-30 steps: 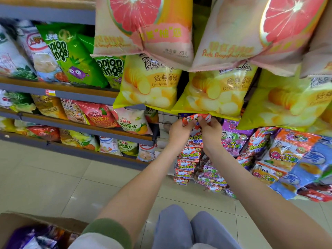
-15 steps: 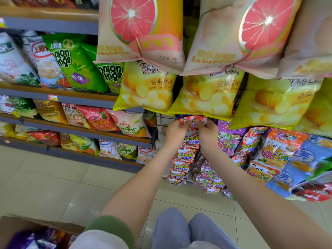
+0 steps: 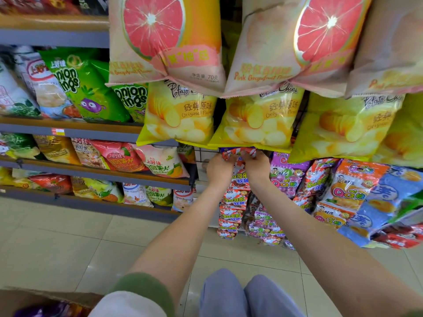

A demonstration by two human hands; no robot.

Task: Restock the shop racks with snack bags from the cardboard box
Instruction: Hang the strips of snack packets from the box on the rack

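Observation:
A small red-and-white snack bag (image 3: 239,154) is held up at the wire rack (image 3: 201,154), just under the yellow potato chip bags (image 3: 256,124). My left hand (image 3: 218,169) pinches its top left corner. On the other corner, my right hand (image 3: 257,167) pinches the same bag. A hanging column of the same red bags (image 3: 231,202) runs down below my hands. The cardboard box (image 3: 45,298) sits at the bottom left edge, with purple bags partly visible inside.
Pink grapefruit chip bags (image 3: 164,42) hang overhead. Purple, orange and blue candy bags (image 3: 343,191) hang to the right. Grey shelves (image 3: 91,131) with onion rings and other snacks fill the left. My knees (image 3: 242,294) are over the beige tiled floor (image 3: 68,248).
Both hands have stayed on the red bag's top at the rack. The view has tilted down slightly, so the shelves and bags appear a little lower in frame.

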